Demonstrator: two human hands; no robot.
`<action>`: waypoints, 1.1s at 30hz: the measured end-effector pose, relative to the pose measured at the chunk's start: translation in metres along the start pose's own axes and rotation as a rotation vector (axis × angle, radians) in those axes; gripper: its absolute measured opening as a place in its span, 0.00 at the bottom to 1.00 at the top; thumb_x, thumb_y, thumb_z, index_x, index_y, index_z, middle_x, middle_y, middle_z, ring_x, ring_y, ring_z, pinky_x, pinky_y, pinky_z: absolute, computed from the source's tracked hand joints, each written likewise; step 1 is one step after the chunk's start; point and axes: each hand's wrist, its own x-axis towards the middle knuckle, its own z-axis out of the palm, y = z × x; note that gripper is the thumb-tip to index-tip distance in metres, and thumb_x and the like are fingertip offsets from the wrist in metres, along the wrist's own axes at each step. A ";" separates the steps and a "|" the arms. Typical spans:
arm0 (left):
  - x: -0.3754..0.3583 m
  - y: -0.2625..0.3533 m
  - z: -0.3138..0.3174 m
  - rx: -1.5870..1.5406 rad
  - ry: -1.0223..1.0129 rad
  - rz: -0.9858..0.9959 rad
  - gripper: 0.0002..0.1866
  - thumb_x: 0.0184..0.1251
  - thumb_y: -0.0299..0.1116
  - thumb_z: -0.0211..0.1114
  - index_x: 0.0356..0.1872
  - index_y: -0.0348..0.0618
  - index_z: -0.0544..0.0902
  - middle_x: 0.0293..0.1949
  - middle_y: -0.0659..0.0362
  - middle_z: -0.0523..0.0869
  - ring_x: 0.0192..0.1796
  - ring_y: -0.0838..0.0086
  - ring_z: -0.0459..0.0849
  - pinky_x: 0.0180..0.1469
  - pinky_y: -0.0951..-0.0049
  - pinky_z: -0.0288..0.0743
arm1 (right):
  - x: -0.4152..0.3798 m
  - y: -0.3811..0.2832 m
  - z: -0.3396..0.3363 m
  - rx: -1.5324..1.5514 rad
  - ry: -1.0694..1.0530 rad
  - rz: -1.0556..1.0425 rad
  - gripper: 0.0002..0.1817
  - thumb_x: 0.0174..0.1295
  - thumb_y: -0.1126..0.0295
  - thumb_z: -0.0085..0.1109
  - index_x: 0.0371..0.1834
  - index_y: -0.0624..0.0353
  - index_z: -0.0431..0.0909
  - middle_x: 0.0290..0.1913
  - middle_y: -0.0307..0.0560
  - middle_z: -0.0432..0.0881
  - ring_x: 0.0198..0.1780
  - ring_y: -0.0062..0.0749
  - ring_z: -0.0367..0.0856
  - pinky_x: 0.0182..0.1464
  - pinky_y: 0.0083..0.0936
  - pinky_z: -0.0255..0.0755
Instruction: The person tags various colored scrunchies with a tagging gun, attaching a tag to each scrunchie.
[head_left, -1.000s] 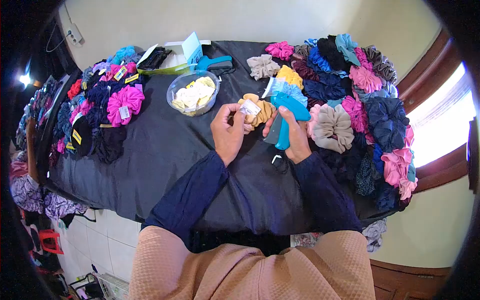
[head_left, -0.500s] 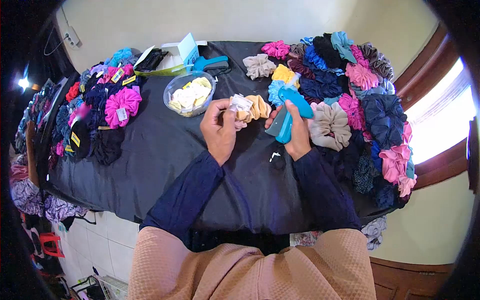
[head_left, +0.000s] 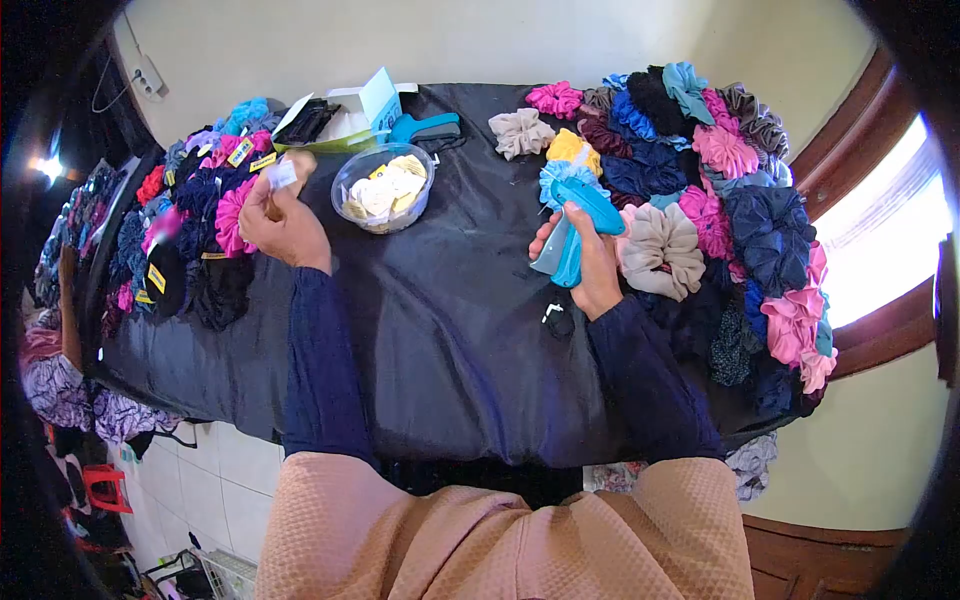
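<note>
My left hand point(head_left: 285, 228) is closed at the edge of the left pile, pinching a beige scrunchie point(head_left: 303, 160) with a white tag point(head_left: 282, 175) on it; most of the scrunchie is hidden behind the tag and fingers. A bright pink scrunchie point(head_left: 232, 220) lies just left of that hand. My right hand point(head_left: 597, 265) is wrapped round a teal tagging gun point(head_left: 568, 255), beside a light blue scrunchie point(head_left: 562, 183) and a large beige-grey scrunchie point(head_left: 662, 252). Between the hands stands a clear round tub point(head_left: 425, 205) of cream and white tags point(head_left: 385, 190).
Tagged scrunchies point(head_left: 215, 280) are heaped at the left, several coloured ones point(head_left: 765, 240) at the right. An open box point(head_left: 372, 110) and a second teal tool point(head_left: 425, 128) lie at the back of the black-covered table point(head_left: 450, 360). Another person's arm point(head_left: 70, 310) shows far left.
My left hand has swung left, carrying the beige scrunchie away from the tagging gun, past the tub to the left pile. My right hand stays nearly still with the gun.
</note>
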 end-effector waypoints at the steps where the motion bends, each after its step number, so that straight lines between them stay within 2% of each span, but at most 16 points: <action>1: 0.000 -0.014 -0.001 0.000 -0.001 0.001 0.10 0.65 0.32 0.64 0.43 0.40 0.82 0.47 0.52 0.82 0.49 0.59 0.78 0.55 0.60 0.71 | 0.000 0.000 0.000 -0.001 -0.003 0.000 0.16 0.66 0.57 0.61 0.37 0.62 0.75 0.29 0.48 0.82 0.27 0.37 0.85 0.31 0.32 0.82; 3: -0.007 -0.042 -0.001 0.434 -0.004 0.145 0.09 0.60 0.36 0.64 0.40 0.47 0.85 0.49 0.52 0.82 0.55 0.54 0.74 0.56 0.52 0.67 | -0.001 0.000 0.001 -0.006 -0.008 -0.001 0.16 0.66 0.57 0.60 0.37 0.62 0.75 0.29 0.48 0.82 0.27 0.37 0.85 0.31 0.32 0.82; 4: -0.009 -0.054 -0.004 0.553 -0.128 0.155 0.11 0.60 0.39 0.63 0.41 0.54 0.87 0.52 0.56 0.82 0.60 0.56 0.71 0.58 0.48 0.64 | -0.001 -0.001 0.002 -0.013 -0.012 -0.003 0.16 0.66 0.57 0.60 0.37 0.61 0.75 0.29 0.48 0.82 0.27 0.37 0.85 0.31 0.31 0.81; 5: -0.011 -0.064 -0.004 0.550 -0.129 0.154 0.11 0.60 0.39 0.63 0.41 0.54 0.87 0.52 0.56 0.82 0.60 0.56 0.71 0.58 0.48 0.64 | -0.002 -0.001 0.002 -0.015 -0.010 -0.005 0.16 0.66 0.57 0.60 0.37 0.61 0.75 0.29 0.48 0.82 0.27 0.37 0.85 0.31 0.31 0.81; 7: -0.014 -0.068 -0.004 0.744 -0.410 0.022 0.13 0.62 0.42 0.61 0.43 0.57 0.89 0.55 0.60 0.82 0.62 0.57 0.70 0.60 0.45 0.60 | -0.003 -0.002 0.003 -0.040 -0.016 0.002 0.15 0.67 0.58 0.60 0.37 0.60 0.75 0.28 0.48 0.82 0.27 0.36 0.85 0.31 0.31 0.81; 9: -0.014 -0.071 -0.001 0.769 -0.412 -0.009 0.14 0.63 0.44 0.60 0.45 0.61 0.89 0.57 0.63 0.82 0.64 0.57 0.69 0.62 0.44 0.55 | -0.002 0.001 0.002 -0.050 -0.023 -0.002 0.15 0.67 0.58 0.61 0.37 0.60 0.76 0.28 0.47 0.82 0.27 0.35 0.85 0.31 0.30 0.81; 12: -0.015 -0.074 0.001 0.673 -0.376 -0.025 0.14 0.63 0.43 0.60 0.45 0.59 0.89 0.56 0.63 0.83 0.64 0.58 0.69 0.63 0.45 0.54 | -0.002 0.006 0.001 -0.092 -0.033 -0.030 0.14 0.67 0.60 0.60 0.39 0.61 0.76 0.29 0.47 0.82 0.27 0.34 0.85 0.31 0.30 0.81; 14: -0.015 -0.073 0.003 0.547 -0.226 0.122 0.14 0.63 0.42 0.60 0.46 0.56 0.89 0.55 0.62 0.84 0.64 0.58 0.68 0.64 0.44 0.52 | -0.002 0.009 0.002 -0.129 -0.031 -0.060 0.14 0.67 0.61 0.60 0.41 0.63 0.77 0.29 0.48 0.82 0.27 0.34 0.85 0.32 0.30 0.81; 15: -0.015 -0.061 0.003 0.541 -0.229 0.123 0.14 0.63 0.42 0.60 0.46 0.56 0.89 0.55 0.62 0.84 0.64 0.58 0.68 0.64 0.44 0.52 | -0.002 0.012 0.004 -0.185 0.000 -0.166 0.13 0.66 0.63 0.63 0.40 0.64 0.78 0.29 0.46 0.83 0.27 0.31 0.84 0.29 0.27 0.78; 17: -0.010 -0.018 -0.001 0.542 -0.051 0.319 0.13 0.61 0.35 0.64 0.44 0.46 0.88 0.50 0.58 0.87 0.58 0.57 0.75 0.63 0.55 0.62 | -0.002 0.013 0.003 -0.244 0.038 -0.275 0.12 0.65 0.65 0.65 0.39 0.65 0.79 0.30 0.43 0.83 0.26 0.28 0.83 0.27 0.24 0.75; 19: -0.010 -0.004 -0.002 0.482 -0.059 0.338 0.11 0.62 0.32 0.63 0.43 0.47 0.89 0.50 0.59 0.87 0.58 0.57 0.75 0.64 0.54 0.62 | 0.000 0.015 -0.001 -0.468 0.202 -0.542 0.11 0.64 0.68 0.66 0.39 0.66 0.80 0.30 0.41 0.83 0.25 0.24 0.82 0.25 0.21 0.71; 21: -0.012 0.008 -0.002 0.342 -0.078 0.420 0.10 0.61 0.29 0.63 0.42 0.47 0.88 0.51 0.60 0.86 0.58 0.59 0.75 0.64 0.54 0.62 | 0.004 0.014 -0.005 -0.414 0.241 -0.544 0.10 0.64 0.68 0.66 0.38 0.65 0.80 0.30 0.41 0.83 0.25 0.23 0.82 0.26 0.20 0.70; 23: -0.017 0.023 -0.003 0.270 -0.134 0.441 0.12 0.59 0.26 0.63 0.43 0.48 0.88 0.51 0.60 0.85 0.60 0.58 0.74 0.65 0.54 0.61 | 0.006 0.009 -0.007 -0.322 0.428 -0.572 0.10 0.64 0.68 0.66 0.38 0.66 0.80 0.30 0.41 0.83 0.25 0.23 0.82 0.26 0.21 0.71; 25: -0.026 0.043 -0.003 0.195 -0.192 0.460 0.14 0.57 0.23 0.63 0.43 0.49 0.87 0.51 0.60 0.84 0.61 0.57 0.72 0.65 0.55 0.61 | 0.015 0.006 -0.017 -0.329 0.453 -0.633 0.10 0.64 0.68 0.66 0.38 0.65 0.79 0.31 0.41 0.84 0.25 0.23 0.82 0.26 0.21 0.71; 28: -0.045 0.068 -0.001 -0.021 -0.321 0.490 0.14 0.52 0.21 0.65 0.40 0.48 0.87 0.48 0.63 0.85 0.62 0.60 0.73 0.65 0.58 0.60 | 0.021 0.004 -0.022 -0.311 0.546 -0.548 0.09 0.65 0.66 0.64 0.37 0.62 0.80 0.28 0.37 0.82 0.28 0.19 0.80 0.28 0.21 0.68; 33: -0.084 0.108 -0.010 -0.145 -0.556 0.492 0.12 0.56 0.22 0.65 0.41 0.47 0.86 0.44 0.62 0.87 0.58 0.63 0.78 0.64 0.63 0.63 | 0.019 0.000 -0.028 -0.458 0.519 -0.539 0.08 0.65 0.68 0.64 0.40 0.62 0.83 0.30 0.36 0.83 0.31 0.18 0.78 0.34 0.23 0.70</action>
